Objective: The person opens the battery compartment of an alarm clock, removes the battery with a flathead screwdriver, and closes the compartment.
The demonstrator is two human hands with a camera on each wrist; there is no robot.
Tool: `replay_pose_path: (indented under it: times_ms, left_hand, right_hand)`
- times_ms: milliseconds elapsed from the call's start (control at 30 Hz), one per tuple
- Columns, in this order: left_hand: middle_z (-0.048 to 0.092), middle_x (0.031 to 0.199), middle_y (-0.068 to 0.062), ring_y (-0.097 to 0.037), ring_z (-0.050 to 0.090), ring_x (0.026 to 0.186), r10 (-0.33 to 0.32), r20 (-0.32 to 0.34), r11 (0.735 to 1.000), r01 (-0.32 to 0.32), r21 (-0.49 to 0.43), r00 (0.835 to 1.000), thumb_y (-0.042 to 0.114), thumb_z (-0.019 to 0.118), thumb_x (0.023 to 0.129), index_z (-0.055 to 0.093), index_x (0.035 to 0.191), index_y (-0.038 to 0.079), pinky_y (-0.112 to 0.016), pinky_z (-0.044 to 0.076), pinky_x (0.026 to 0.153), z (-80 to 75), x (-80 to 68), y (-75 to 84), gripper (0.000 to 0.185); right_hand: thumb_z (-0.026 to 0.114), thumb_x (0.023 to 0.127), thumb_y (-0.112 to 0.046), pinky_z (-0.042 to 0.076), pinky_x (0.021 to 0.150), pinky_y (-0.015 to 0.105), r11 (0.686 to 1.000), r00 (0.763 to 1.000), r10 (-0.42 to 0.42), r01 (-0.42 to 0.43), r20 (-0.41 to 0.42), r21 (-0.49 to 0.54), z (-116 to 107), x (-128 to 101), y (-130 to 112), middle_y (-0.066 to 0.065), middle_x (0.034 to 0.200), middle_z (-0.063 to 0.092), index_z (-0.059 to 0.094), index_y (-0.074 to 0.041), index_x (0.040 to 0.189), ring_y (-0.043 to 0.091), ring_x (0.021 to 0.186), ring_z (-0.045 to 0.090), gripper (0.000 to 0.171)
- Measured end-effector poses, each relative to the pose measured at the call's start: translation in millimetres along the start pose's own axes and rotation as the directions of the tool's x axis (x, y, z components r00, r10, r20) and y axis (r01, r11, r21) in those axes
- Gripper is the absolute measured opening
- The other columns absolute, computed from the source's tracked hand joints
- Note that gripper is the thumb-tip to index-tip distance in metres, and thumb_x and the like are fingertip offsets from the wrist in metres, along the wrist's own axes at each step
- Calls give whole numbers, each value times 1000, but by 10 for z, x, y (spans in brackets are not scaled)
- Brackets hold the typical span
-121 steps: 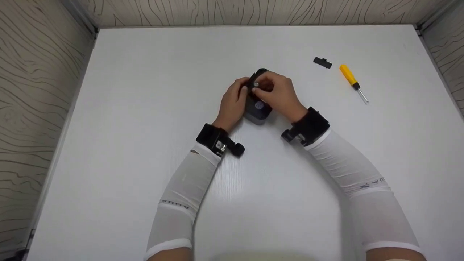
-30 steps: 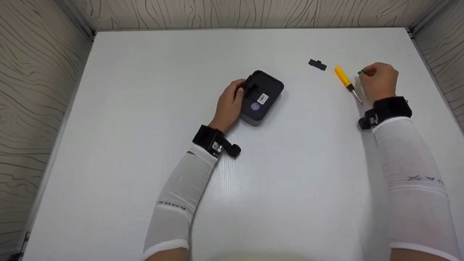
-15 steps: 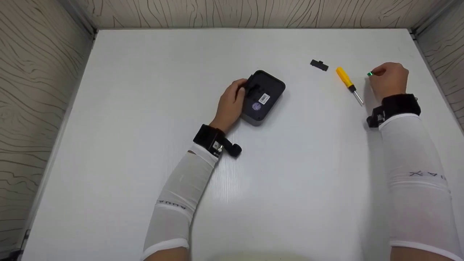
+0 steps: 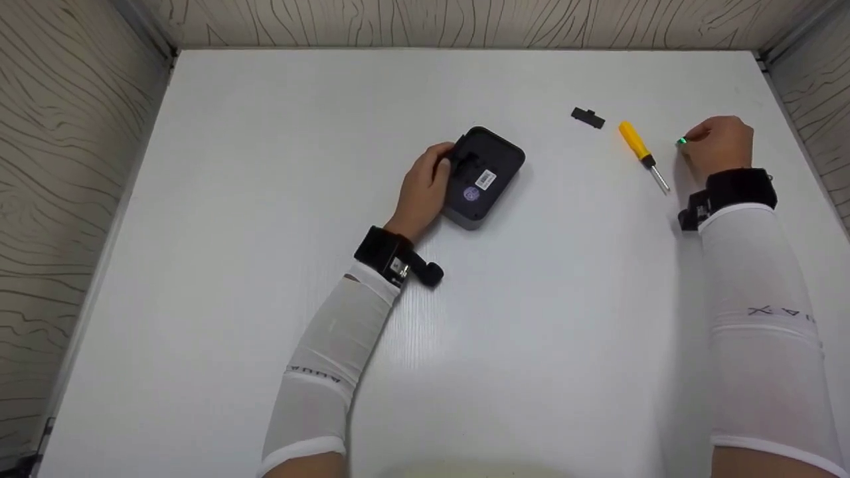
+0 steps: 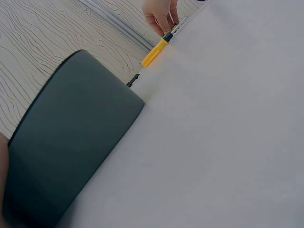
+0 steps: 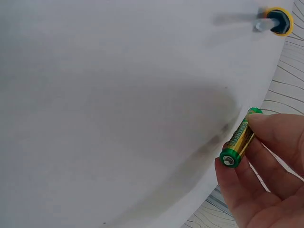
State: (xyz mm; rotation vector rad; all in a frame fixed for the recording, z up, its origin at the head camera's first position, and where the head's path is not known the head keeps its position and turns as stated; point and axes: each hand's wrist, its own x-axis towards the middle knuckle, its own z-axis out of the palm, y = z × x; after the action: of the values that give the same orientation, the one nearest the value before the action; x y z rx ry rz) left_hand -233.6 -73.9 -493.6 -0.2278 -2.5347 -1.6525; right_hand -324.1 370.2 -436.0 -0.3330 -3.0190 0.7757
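Since the head view of four seconds ago, the right hand (image 4: 720, 145) has left the dark boxy device (image 4: 501, 156) and moved across to the right side of the white table (image 4: 265, 166), past the yellow-handled screwdriver (image 4: 634, 139). The device has stayed near its spot under the left hand (image 4: 424, 189).

From my end I read the right hand's fingers as drawn in to a pinch: thumb against fingertips, with a green-and-gold cylindrical battery (image 6: 241, 137) between them, one metal end sticking out. I can't tell whether the battery touches the tabletop. The left hand's fingers are curved along the device's left side, thumb at the near edge, gripping it. The device lies label side up, barcode label (image 4: 486, 180) showing and its recess (image 4: 465, 164) uncovered; I can't make out what is inside. The small black cover (image 4: 588, 118) lies apart, beyond the screwdriver.

What worries me is the battery: being round, it could roll toward the table's edge if the pinch loosens off the surface. A careless sweep back left could knock the screwdriver, and that could shove the cover. A slack left grip would let the device slide.
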Motion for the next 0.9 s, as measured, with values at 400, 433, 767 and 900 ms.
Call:
replay_pose_path:
  times_ms: [400, 433, 767, 900]
  left_hand:
    - [56, 144, -8, -14, 49, 135, 14, -3, 1000, -14, 6, 1000, 17, 42, 109, 52, 145, 7, -21, 34, 111, 8, 14, -27, 39]
    - [56, 144, -8, -14, 49, 135, 12, -4, 1000, -12, 5, 1000, 18, 42, 109, 52, 145, 7, -21, 34, 111, 8, 14, -30, 39]
    - [56, 145, -7, -14, 48, 136, 1, 3, 1000, -1, -7, 1000, 19, 42, 109, 52, 145, 9, -23, 34, 111, 10, 11, -30, 38]
    - [55, 145, -7, -15, 48, 136, -4, 3, 1000, 4, 1, 1000, 19, 42, 110, 51, 146, 9, -23, 34, 111, 10, 10, -27, 39]
  right_hand:
    - [65, 93, -9, 40, 72, 28, 999, 999, -39, 39, -6, -16, 22, -21, 10, 13, 89, 67, 68, 10, 115, 25, 87, 53, 30]
    - [64, 93, -9, 40, 72, 28, 999, 999, -38, 38, -7, -16, 25, -24, 3, 13, 89, 67, 68, 11, 116, 26, 87, 53, 30]
    - [63, 94, -9, 42, 72, 27, 1000, 1000, -7, 8, 11, -29, 62, 17, 49, 28, 112, 65, 64, 11, 124, 32, 93, 57, 37]
    - [63, 94, -10, 43, 74, 28, 999, 1000, -2, 3, 21, -32, 63, 20, 56, 27, 114, 64, 63, 10, 126, 34, 96, 56, 38]
